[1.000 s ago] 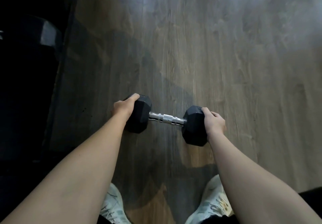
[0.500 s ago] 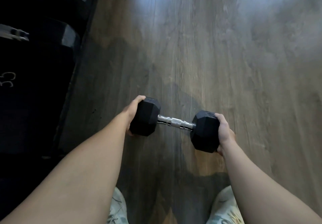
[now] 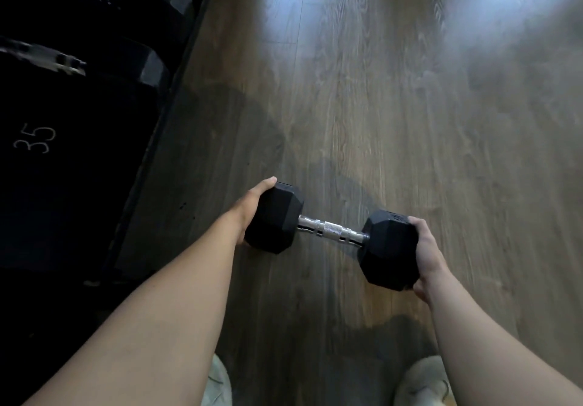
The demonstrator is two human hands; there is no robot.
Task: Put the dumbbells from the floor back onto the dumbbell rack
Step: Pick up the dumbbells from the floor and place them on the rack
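Rubber and steel fill the middle of our one head view: we hold a hex dumbbell (image 3: pixel 331 232) crosswise over the wood-grain floor (image 3: pixel 394 105), and we cannot tell whether it touches the planks. Its two heads are matte black with flat facets and blunt edges, joined by a bright chrome handle (image 3: pixel 332 232) with a knurled band in its middle. Our left hand (image 3: pixel 252 205) is cupped against the outer face of the left head, thumb laid over its top edge, fingers hidden behind the rubber. Our right hand (image 3: pixel 424 255) wraps the outer face of the right head, fingers curled over the top and under the bottom facet. Neither hand touches the handle. The bar slants, its right end nearer to us and lower in the frame. At far left stands the dumbbell rack (image 3: pixel 148 165), dark and angular, with a chalk-white "35" (image 3: pixel 34 138) on one black surface and other hex heads (image 3: pixel 151 64) with dull metal handles, blurred, above it. Two pale, worn shoes (image 3: pixel 422 380) peek in at the bottom edge, beneath our bare forearms.
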